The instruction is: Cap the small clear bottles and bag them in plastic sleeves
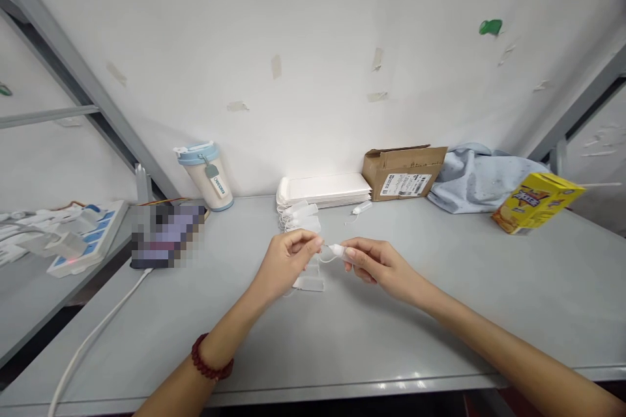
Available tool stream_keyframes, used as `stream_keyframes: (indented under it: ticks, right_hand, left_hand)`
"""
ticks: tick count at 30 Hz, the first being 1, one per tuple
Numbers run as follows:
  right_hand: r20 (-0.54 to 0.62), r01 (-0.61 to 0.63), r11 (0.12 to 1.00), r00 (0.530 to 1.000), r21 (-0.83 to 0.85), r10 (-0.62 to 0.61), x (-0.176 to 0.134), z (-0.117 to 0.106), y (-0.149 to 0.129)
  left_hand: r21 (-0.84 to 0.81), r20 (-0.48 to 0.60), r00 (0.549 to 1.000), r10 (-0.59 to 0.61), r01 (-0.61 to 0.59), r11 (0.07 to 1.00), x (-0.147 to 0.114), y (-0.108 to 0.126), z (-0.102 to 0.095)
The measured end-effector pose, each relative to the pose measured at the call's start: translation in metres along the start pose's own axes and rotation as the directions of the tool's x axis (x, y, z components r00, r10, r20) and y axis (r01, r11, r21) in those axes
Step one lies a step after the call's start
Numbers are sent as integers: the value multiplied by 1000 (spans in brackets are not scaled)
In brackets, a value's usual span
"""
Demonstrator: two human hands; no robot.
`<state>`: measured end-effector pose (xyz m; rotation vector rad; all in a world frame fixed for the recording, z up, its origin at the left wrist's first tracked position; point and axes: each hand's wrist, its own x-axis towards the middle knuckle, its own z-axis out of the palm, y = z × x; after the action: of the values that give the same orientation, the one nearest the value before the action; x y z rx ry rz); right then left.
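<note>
My right hand (374,262) grips a small white squeeze bottle (337,250) with a pointed tip, held sideways above the table and aimed left. A thin white strap or thread hangs in a curve below its neck. At that tip, my left hand (292,257) has thumb and forefinger pinched together; what they hold is too small to make out. Several similar translucent bottles (309,283) lie behind and below my left hand, partly hidden by it. One more small bottle (362,210) with a thin strap lies apart, farther back.
Flat white cartons or sleeves (325,189) are stacked against the wall, beside an open cardboard box (405,172). Rightward are a blue cloth (482,176) and a yellow snack box (533,202). A tumbler (208,176), a phone (171,238) on a cable and a power strip (92,241) stand left.
</note>
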<state>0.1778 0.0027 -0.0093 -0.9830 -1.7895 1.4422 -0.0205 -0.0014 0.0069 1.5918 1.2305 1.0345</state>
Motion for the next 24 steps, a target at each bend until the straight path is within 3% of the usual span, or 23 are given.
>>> stream_keyframes:
  ticks: [7,11,13,15,17,19,22,24]
  right_hand:
    - [-57,28,992,998,-126,-35,-1,-2,-3]
    - [-66,60,991,995,-123,-68,-1,-5,-5]
    - [-110,111,984,986,-141,-127,1,-10,-1]
    - [-190,167,957,958,-236,-214,5,-19,5]
    - [-255,180,898,920,-402,-298,12,-32,13]
    - [-248,164,799,898,-579,-364,21,-47,24]
    - [-190,137,614,880,-777,-436,34,-69,42]
    - [-160,104,553,898,-827,-409,40,-80,51]
  left_hand:
    - [75,55,997,46,-50,996,-4,-1,6]
    - [50,107,994,15,-20,999,-2,4,-3]
    - [43,38,999,-13,11,999,2,4,-13]
    - [20,-105,994,-31,34,999,8,0,-25]
    - [-17,-215,976,-35,32,999,14,-6,-37]
    - [-39,-274,958,-80,72,997,20,-14,-45]
    - [-75,-259,955,-145,130,989,26,-24,-48]
    - [-87,-225,960,-166,150,985,28,-30,-47]
